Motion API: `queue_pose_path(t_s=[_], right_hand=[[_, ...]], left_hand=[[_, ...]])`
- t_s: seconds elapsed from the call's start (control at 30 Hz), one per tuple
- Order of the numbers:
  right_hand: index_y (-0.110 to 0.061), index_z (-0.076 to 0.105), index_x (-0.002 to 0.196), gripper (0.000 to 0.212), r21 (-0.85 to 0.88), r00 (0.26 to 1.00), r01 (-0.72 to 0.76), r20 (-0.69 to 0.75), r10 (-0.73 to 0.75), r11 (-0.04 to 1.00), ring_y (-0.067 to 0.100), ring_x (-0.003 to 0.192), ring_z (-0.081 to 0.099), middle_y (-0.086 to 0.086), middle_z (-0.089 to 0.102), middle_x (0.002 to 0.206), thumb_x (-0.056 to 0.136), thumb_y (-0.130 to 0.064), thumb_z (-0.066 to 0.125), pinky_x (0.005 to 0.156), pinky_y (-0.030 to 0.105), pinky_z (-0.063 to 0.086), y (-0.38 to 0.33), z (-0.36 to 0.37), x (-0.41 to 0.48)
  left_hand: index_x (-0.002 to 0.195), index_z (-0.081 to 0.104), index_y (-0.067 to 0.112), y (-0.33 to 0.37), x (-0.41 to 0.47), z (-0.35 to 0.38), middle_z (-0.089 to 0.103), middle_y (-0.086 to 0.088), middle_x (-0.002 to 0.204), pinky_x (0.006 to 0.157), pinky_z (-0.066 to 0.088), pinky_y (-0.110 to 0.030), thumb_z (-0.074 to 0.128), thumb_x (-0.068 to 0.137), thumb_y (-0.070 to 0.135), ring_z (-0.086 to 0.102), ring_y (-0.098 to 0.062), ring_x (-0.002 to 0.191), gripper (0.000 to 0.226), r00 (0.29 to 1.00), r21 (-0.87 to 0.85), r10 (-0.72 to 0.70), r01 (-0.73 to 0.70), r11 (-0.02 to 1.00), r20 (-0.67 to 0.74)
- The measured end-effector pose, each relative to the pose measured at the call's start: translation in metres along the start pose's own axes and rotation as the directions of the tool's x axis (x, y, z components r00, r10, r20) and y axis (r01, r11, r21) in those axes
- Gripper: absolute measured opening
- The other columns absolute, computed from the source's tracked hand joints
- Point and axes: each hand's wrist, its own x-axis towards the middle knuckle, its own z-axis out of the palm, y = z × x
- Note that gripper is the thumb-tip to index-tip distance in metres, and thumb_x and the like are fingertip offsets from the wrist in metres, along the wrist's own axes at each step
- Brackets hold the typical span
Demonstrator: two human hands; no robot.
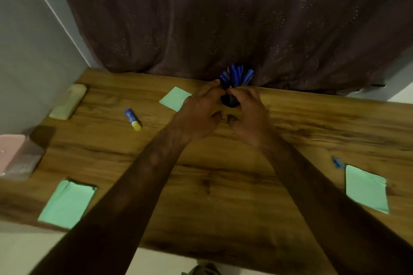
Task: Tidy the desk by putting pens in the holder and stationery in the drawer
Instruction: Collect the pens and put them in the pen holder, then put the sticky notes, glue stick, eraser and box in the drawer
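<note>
Head view, looking down on a wooden desk [223,185] that stands against a dark patterned curtain [223,18]. Two bare forearms reach from the near edge to the far middle of the desk. There a dark holder [230,101] stands just in front of the curtain, with blue pens [237,75] fanning up out of its mouth. The left hand [199,111] grips the holder from the left, its fingers curled over towards the rim and its thumb bent in at the near side. The right hand [248,114] mirrors it from the right, fingers likewise curled, their tips close to those of the left hand just under the pens. Blur hides whether any fingertip also pinches a pen. Loose stationery lies on the desk. A blue glue stick [133,119] with a yellow cap lies on its side, left of the hands. A green note [175,98] lies flat just beside the left hand. A second green pad [67,204] sits at the near left edge and a third green pad [366,188] lies to the right. A small blue item [337,162], too blurred to identify, sits just beyond the third pad's far corner. A pale block [68,101] lies at the far left corner, and a pink box [17,156] sits at the left edge, nearer than the block.
</note>
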Motion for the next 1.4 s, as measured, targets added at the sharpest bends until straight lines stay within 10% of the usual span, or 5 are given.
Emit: queue_pose_path(t_s=[0.77,1.0,1.4], right_hand=[[-0.033,0.054,0.131,0.046,0.201,0.971,0.056,0.215,-0.1,0.978,0.004,0.097,0.06,-0.014,0.047,0.124,0.089,-0.019,0.068,0.087,0.034,0.055,-0.116,0.09,-0.205],[-0.026,0.058,0.124,0.038,0.175,0.967,-0.04,0.257,-0.006,0.984,0.01,0.098,0.062,-0.006,0.061,0.117,0.088,-0.022,0.07,0.082,0.028,0.054,-0.152,0.156,-0.233],[-0.031,0.058,0.117,0.034,0.222,0.907,-0.348,0.326,0.267,0.911,0.002,0.095,0.064,-0.014,0.065,0.107,0.091,-0.011,0.066,0.079,0.016,0.052,-0.207,0.271,-0.305]], left_hand=[[0.124,0.058,0.009,0.036,-0.276,-0.051,0.056,-0.002,0.13,0.097,0.029,-0.004,0.067,0.089,0.012,0.048,-0.009,0.122,0.037,0.962,-0.071,-0.268,0.264,0.962,-0.057],[0.121,0.062,0.019,-0.009,-0.34,-0.062,0.059,0.002,0.123,0.095,0.05,-0.032,0.061,0.088,0.024,0.056,-0.013,0.113,0.034,0.95,-0.137,-0.313,0.312,0.94,0.01],[0.114,0.056,0.026,-0.106,-0.436,-0.056,0.058,0.005,0.12,0.097,0.052,-0.035,0.061,0.095,0.021,0.058,-0.013,0.112,0.02,0.841,-0.371,-0.44,0.536,0.758,0.315]])
